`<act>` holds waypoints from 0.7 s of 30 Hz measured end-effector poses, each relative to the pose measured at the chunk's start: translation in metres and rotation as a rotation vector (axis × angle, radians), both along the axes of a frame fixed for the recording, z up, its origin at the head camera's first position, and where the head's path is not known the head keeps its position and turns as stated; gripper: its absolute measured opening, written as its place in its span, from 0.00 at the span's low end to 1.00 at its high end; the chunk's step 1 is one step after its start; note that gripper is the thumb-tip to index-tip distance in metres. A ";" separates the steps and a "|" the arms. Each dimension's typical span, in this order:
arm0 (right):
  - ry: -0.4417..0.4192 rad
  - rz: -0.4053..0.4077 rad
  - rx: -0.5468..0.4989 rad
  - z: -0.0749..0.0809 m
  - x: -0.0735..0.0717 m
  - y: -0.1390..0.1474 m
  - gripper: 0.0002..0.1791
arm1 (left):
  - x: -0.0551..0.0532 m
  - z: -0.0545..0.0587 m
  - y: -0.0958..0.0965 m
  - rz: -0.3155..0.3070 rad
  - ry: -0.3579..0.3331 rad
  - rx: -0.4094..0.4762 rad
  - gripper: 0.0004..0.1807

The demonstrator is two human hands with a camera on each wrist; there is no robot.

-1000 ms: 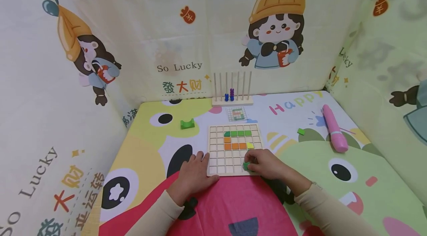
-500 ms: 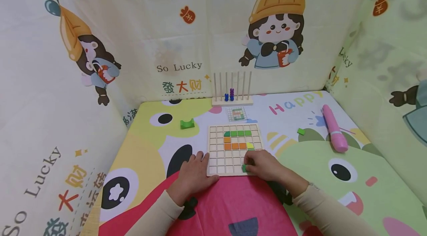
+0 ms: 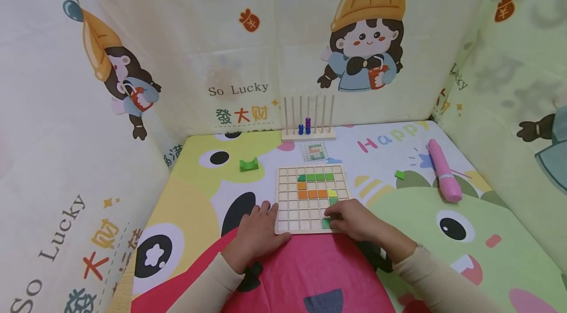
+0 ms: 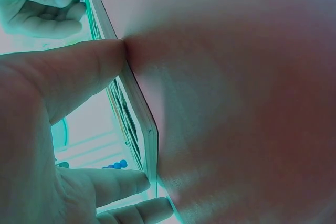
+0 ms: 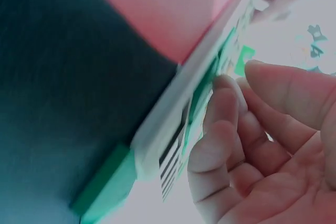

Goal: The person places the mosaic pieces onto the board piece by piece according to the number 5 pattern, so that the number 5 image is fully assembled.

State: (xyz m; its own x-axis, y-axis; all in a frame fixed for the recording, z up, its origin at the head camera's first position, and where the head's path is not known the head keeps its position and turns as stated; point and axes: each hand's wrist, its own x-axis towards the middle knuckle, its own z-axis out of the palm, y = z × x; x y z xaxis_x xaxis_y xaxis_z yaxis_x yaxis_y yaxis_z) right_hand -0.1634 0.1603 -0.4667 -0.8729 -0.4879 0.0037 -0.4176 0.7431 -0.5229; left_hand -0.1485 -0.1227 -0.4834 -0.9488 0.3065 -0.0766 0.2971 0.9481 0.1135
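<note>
In the head view, a wooden grid board (image 3: 305, 214) lies in front of me. My left hand (image 3: 258, 228) rests at its near left corner, thumb on the front edge and fingers along the left side; the left wrist view shows the thumb (image 4: 92, 72) touching the board's edge. Over the near right corner is my right hand (image 3: 354, 219), its fingers loosely bent beside a dark green tile (image 3: 326, 223) lying in the grid. In the right wrist view, thumb (image 5: 283, 85) and index finger stand apart with nothing between them. Green, orange (image 3: 312, 194) and yellow (image 3: 332, 193) tiles fill other cells.
Behind the board lies a small pattern card (image 3: 314, 151), then a peg rack (image 3: 308, 136) with blue and purple pieces. A green arched block (image 3: 249, 164) is at left. A green tile (image 3: 400, 174) and a pink stick-like object (image 3: 444, 171) lie at right.
The dark green tile, pinched by my right hand earlier, has moved slightly towards me and now lies in the near row, the fingertips off it. My left hand stays put.
</note>
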 end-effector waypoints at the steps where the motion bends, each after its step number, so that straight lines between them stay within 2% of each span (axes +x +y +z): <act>1: -0.008 -0.001 -0.015 0.001 0.000 0.003 0.13 | 0.000 0.000 0.000 0.000 0.001 0.002 0.53; 8: -0.082 -0.047 -0.117 0.008 -0.004 0.024 0.14 | 0.001 0.001 0.000 0.004 0.000 0.000 0.53; 12: -0.087 -0.111 -0.130 0.009 -0.005 0.036 0.15 | 0.001 0.002 0.000 0.000 0.003 -0.001 0.52; 17: -0.073 -0.205 -0.073 0.006 -0.005 0.056 0.15 | 0.000 0.001 0.000 -0.003 0.003 -0.013 0.52; 21: -0.060 -0.231 -0.007 0.004 -0.001 0.074 0.13 | 0.000 0.001 0.000 -0.005 -0.003 -0.012 0.53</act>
State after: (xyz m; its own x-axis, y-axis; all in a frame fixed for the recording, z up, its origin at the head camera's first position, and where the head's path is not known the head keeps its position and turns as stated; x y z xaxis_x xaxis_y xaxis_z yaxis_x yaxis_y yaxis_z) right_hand -0.1642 0.2340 -0.4627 -0.9601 -0.2753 -0.0492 -0.2047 0.8117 -0.5470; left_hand -0.1489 -0.1227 -0.4824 -0.9469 0.3106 -0.0834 0.3018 0.9477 0.1036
